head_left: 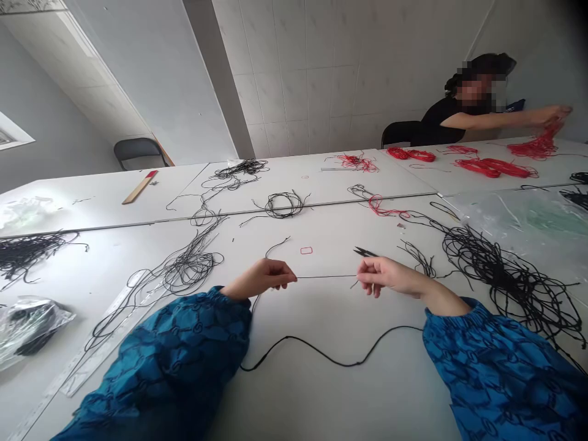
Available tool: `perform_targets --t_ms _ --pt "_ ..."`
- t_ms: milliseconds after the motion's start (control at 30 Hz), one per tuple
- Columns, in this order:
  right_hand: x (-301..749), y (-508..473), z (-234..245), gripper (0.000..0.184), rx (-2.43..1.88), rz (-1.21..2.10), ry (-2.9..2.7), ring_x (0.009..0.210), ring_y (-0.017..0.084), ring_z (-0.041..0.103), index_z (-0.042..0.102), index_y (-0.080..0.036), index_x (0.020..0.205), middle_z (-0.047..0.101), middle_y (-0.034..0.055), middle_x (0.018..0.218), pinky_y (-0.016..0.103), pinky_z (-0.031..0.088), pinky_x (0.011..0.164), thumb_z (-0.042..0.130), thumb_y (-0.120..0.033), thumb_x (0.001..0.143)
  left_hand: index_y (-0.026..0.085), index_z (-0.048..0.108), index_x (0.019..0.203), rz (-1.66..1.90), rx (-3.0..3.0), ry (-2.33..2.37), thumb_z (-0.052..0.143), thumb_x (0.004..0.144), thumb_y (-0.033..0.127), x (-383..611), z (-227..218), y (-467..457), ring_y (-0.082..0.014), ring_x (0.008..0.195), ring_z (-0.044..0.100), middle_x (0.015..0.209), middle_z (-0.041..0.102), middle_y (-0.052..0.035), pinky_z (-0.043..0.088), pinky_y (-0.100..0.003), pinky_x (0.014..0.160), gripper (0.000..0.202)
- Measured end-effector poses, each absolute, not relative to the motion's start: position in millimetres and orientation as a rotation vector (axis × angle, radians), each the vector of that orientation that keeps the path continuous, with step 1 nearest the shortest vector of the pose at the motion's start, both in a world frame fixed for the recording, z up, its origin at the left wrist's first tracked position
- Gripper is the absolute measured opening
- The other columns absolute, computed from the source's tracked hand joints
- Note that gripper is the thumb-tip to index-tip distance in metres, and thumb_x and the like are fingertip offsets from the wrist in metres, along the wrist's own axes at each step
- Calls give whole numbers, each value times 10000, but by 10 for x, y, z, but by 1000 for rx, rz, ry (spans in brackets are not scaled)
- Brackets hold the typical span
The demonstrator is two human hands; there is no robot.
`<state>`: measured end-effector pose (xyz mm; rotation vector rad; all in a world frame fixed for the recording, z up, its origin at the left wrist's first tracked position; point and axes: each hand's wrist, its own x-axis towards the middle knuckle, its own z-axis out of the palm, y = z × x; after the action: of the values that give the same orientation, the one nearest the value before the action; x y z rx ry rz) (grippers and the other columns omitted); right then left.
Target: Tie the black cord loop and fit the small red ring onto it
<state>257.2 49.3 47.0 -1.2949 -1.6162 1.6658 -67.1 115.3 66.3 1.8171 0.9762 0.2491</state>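
Observation:
My left hand [266, 275] and my right hand [383, 274] each pinch one end of a short stretch of black cord [327, 277], pulled taut between them just above the white table [321, 392]. The rest of this cord hangs in a slack loop [331, 360] on the table below my wrists. Black scissors [364, 252] lie just behind my right hand. A small red loop [306, 250] lies behind the taut cord. Both arms wear blue patterned sleeves.
Tangled black cords lie to the right [505, 275], left [184, 269] and far middle [282, 204]. Clear rulers [92, 358] lie at the left, a plastic bag [27, 327] beyond them. Across the table a person [463, 113] handles red cords [535, 147].

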Motion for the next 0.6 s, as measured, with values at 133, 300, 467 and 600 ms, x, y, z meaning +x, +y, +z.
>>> perform_targets --t_ms 133,300,467,600 --pt "2693 406 380 319 -1401 1594 -1689 643 141 588 587 -152 857 631 46 743 269 463 582 607 -466 804 186 667 814 162 1896 1091 580 761 510 -860 764 1189 -105 611 508 648 572 5 405 -216 552 339" --pt "2855 342 300 327 -1512 1457 -1664 591 106 543 599 -157 855 652 53 795 215 337 471 599 -479 799 186 641 786 117 1916 1101 571 769 505 -957 703 1281 -100 595 484 630 546 16 410 -222 568 327" --pt "2980 288 183 366 -1580 1445 -1577 583 115 545 599 -154 860 641 43 706 228 365 498 597 -511 777 185 627 815 135 1900 1085 552 789 489 -1012 582 1344 -113 655 533 723 604 -4 432 -228 593 314" --pt "3021 270 92 385 -1628 1449 -1529 550 115 537 591 -160 839 619 25 636 242 399 522 591 -538 766 176 621 810 242 1846 1156 564 775 503 -1002 479 1377 -117 648 552 754 639 -24 432 -232 573 334"
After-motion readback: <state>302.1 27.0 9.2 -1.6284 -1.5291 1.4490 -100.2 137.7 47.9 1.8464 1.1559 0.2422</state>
